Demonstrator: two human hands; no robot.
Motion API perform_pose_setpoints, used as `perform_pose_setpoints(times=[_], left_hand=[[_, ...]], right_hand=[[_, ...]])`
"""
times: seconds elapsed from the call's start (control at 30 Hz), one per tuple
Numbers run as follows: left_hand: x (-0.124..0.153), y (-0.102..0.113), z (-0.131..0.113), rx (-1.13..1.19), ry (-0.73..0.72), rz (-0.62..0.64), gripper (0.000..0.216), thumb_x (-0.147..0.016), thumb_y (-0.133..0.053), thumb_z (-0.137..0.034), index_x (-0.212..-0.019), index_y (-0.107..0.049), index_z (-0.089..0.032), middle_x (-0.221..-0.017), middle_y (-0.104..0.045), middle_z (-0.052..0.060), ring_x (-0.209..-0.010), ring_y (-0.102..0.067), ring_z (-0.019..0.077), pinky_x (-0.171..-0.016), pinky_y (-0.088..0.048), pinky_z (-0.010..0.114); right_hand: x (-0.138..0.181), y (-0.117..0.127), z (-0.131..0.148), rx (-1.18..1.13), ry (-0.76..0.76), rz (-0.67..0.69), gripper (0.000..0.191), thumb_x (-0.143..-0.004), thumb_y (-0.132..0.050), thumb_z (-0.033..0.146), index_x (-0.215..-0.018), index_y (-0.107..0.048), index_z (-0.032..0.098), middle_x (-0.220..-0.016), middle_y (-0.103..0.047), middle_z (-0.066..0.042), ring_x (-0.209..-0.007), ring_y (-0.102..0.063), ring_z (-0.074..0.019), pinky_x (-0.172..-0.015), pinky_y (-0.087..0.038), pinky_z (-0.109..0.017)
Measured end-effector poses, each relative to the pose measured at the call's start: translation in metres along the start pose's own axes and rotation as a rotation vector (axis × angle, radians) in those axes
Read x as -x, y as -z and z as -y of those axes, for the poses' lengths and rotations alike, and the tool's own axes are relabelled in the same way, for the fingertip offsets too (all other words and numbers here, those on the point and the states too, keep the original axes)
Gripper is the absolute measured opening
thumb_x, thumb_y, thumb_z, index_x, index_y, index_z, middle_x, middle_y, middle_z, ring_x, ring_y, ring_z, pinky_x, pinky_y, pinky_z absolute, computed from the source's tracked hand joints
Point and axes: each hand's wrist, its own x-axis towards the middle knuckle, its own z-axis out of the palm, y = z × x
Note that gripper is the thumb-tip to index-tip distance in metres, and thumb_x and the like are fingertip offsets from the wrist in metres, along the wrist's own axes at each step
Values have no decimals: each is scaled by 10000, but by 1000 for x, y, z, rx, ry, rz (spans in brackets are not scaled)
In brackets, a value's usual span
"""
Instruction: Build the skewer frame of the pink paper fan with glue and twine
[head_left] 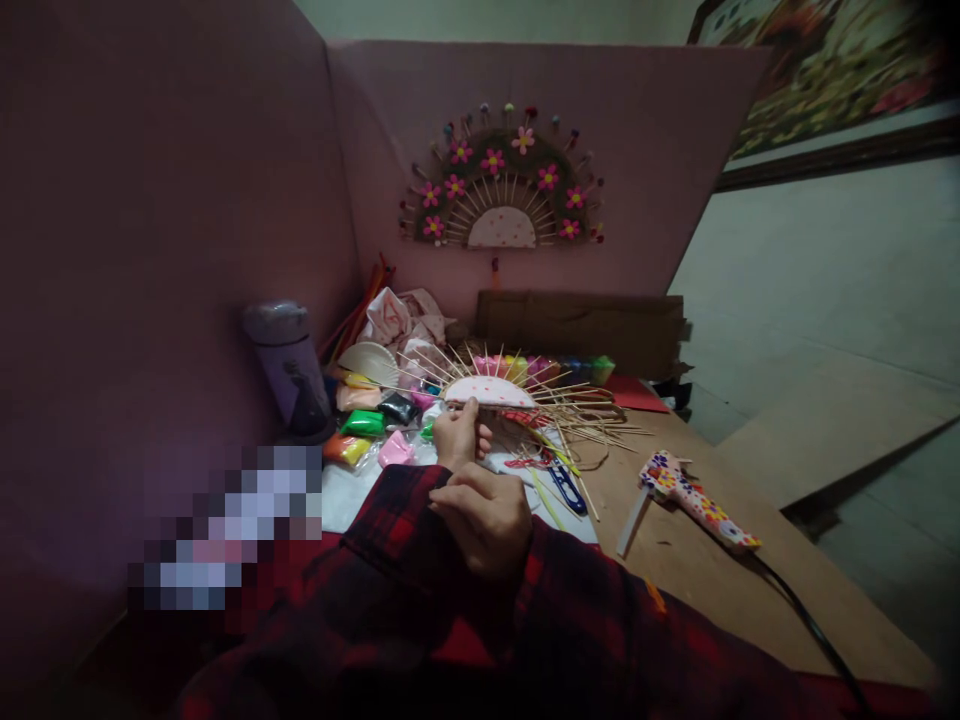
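Observation:
My left hand (pixel 456 440) is closed on the lower edge of a half-round stick fan (pixel 489 391), its thumb on the front. The fan's base is white with pinkish dots, and thin wooden sticks spread from it like rays. Nearer to me, my right hand (pixel 486 515) is curled, fingertips pressed together beside my left sleeve's cuff. Whatever those fingers may hold is too small to make out. Around the fan lie loose thin sticks (pixel 611 430), a blue box cutter (pixel 568 487) and colourful packets of soft clay (pixel 364 423).
A flower-patterned glue gun (pixel 697 500) with a black cord lies at the right of the board. A tumbler (pixel 289 370) stands at the left. Cardboard (pixel 581 328) leans behind, below a finished flowered fan (pixel 502 185) on the pink panel (pixel 637 140).

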Motion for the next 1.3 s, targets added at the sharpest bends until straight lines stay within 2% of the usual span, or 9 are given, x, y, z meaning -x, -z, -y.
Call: perform_pose_setpoints(times=[0.13, 0.43, 0.5, 0.6, 0.7, 0.77, 0.87, 1.07, 1.3], left_hand=[[-5, 3, -5, 67, -92, -150, 372, -710, -627, -477, -618, -407, -191, -383, -481, -61, -249, -375, 58, -265, -220, 156], [-13, 7, -12, 170, -106, -72, 208, -687, -631, -259, -611, -469, -154, -401, -515, -34, -264, -373, 49, -270, -221, 151], [-13, 7, -12, 208, -140, -39, 201, -684, -633, -261, -621, -478, -149, -427, -525, -33, -284, -396, 50, -278, -238, 154], [-10, 8, -15, 275, -189, 44, 203, -675, -648, -288, -666, -501, -148, -478, -546, -33, -320, -432, 56, -293, -265, 163], [-8, 10, -21, 332, -205, 147, 251, -638, -687, -317, -658, -497, -155, -484, -539, -38, -315, -420, 58, -291, -248, 179], [-7, 12, -26, 364, -206, 205, 281, -611, -713, -327, -637, -492, -156, -464, -518, -45, -305, -401, 55, -289, -221, 184], [-4, 14, -28, 409, -206, 256, 290, -598, -736, -327, -662, -512, -154, -463, -500, -58, -325, -410, 50, -311, -239, 179], [8, 5, -20, 484, -173, 428, 328, -607, -769, -316, -807, -574, -144, -705, -646, 14, -597, -603, 117, -539, -461, 222], [10, 8, -34, 517, -172, 474, 226, -668, -709, -218, -852, -613, -129, -704, -667, 24, -686, -650, 171, -627, -507, 266]], right_hand=[[-2, 1, 3, -5, 1, 10, 166, -843, -523, 232, -791, -671, 178, -670, -619, -36, -581, -554, -119, -527, -400, -247], [-1, 0, -7, -48, -102, -6, 135, -825, -539, 228, -781, -659, 183, -691, -611, -26, -596, -537, -115, -541, -386, -240], [-5, 3, -18, -58, -289, -130, 178, -838, -524, 291, -753, -629, 175, -665, -583, -15, -583, -514, -111, -522, -385, -231], [-15, 11, -39, -156, -699, -411, 308, -825, -509, 454, -705, -556, 174, -557, -492, 36, -465, -433, -88, -419, -350, -211], [-25, 21, -55, -420, -1001, -600, 379, -697, -620, 546, -718, -498, 187, -525, -453, 78, -376, -378, -63, -330, -313, -194], [-31, 28, -59, -615, -1047, -683, 427, -594, -722, 513, -745, -490, 189, -551, -487, 80, -384, -410, -59, -320, -320, -182], [-39, 33, -57, -805, -957, -737, 419, -551, -775, 440, -742, -523, 165, -575, -550, 56, -423, -478, -59, -343, -345, -168], [-36, 20, -46, -855, -923, -682, 345, -601, -752, 377, -813, -591, 157, -690, -662, 6, -477, -572, -90, -403, -437, -199], [-28, 25, -40, -594, -854, -287, 253, -631, -710, 342, -763, -613, 150, -439, -545, 56, -304, -423, -74, -291, -306, -189]])
